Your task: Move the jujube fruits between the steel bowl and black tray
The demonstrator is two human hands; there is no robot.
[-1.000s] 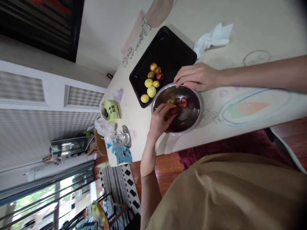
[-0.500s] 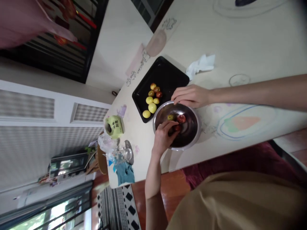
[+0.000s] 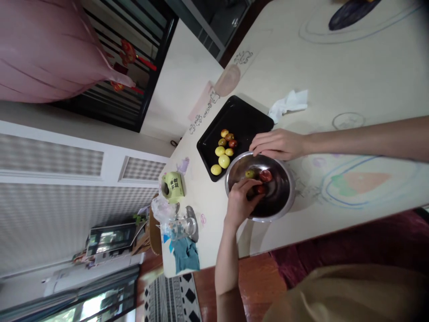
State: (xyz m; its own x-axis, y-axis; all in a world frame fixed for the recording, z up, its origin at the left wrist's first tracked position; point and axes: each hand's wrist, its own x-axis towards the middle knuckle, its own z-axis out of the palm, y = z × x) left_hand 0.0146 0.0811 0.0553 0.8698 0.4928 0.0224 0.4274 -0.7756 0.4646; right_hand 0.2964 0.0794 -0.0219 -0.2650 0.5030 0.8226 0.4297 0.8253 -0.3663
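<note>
Nearest, here's the left hand (image 3: 241,200) down in the metal bowl (image 3: 288,197), fingertips and thumb pinched together, seemingly clamped on a red fruit (image 3: 260,189); that fruit sits low inside, and past it lie a second red fruit (image 3: 266,175) and a greenish fruit (image 3: 250,173). The step in hand looks like picking among the fruit in the bowl, and the next move calls for a firm pinch and a clear path past the rim. Now the right hand (image 3: 278,143), over the far rim, fingers close together; whether they grip, I can't tell. Beyond, the black tray (image 3: 246,114), right beside the bowl, with a cluster of yellow and reddish fruit (image 3: 224,161); farther on, a crumpled white tissue (image 3: 290,105) near its corner.
</note>
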